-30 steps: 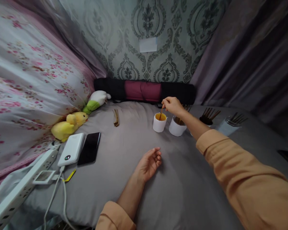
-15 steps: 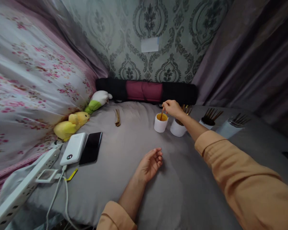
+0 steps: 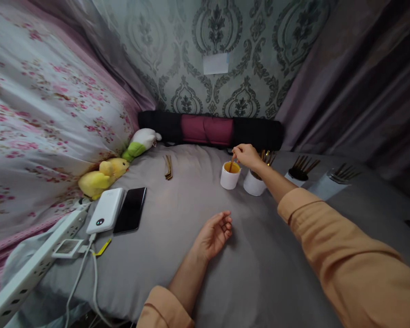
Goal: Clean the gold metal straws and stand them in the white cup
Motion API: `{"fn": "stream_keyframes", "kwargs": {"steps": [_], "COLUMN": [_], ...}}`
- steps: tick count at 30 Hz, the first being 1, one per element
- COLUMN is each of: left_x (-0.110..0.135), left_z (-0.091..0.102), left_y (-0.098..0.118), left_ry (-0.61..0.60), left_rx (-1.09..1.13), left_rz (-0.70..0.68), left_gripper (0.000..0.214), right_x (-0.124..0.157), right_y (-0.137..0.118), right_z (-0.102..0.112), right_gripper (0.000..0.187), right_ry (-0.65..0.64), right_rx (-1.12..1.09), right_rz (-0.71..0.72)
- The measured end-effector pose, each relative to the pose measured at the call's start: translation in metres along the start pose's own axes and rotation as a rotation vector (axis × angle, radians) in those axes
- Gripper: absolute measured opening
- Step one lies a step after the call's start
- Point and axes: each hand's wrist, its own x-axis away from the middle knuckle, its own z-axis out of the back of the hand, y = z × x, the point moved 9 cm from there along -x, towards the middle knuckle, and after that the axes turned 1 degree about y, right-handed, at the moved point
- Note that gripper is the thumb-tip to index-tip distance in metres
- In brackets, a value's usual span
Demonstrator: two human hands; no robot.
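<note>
My right hand (image 3: 247,156) is closed in a pinch on the top of a thin brown stick (image 3: 231,163). The stick's lower end stands inside a white cup (image 3: 229,181) with a yellow inside. Just right of that cup, partly hidden by my right wrist, is a second white cup (image 3: 253,185) full of gold-coloured sticks. My left hand (image 3: 214,234) rests palm up on the grey sheet (image 3: 177,255), fingers loosely curled and apart from the thumb, with nothing in it. A small bundle of bent gold strips (image 3: 168,167) lies farther left.
Two more containers of sticks, a dark-mouthed cup (image 3: 298,175) and a tilted-looking pale one (image 3: 329,184), stand at right. At left are a black phone (image 3: 130,210), a white power bank (image 3: 105,210), a power strip (image 3: 30,269) and plush toys (image 3: 104,176). A black-and-maroon roll (image 3: 207,130) lies along the wall.
The camera view has shifted very slightly. Both hands keep their places, with the right still pinching the stick in the yellow-lined cup.
</note>
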Motion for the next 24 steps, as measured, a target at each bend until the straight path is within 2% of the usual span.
{"fn": "stream_keyframes", "kwargs": {"steps": [24], "left_x": [0.0005], "left_z": [0.0004], "left_y": [0.0000], "left_ry": [0.004], "left_rx": [0.000], "left_rz": [0.003], "left_gripper": [0.018], "right_x": [0.0005], "right_y": [0.0057], "right_z": [-0.0036], "right_gripper": [0.025], "right_ry": [-0.025], "right_rx": [0.028], "right_rz": [-0.024]}}
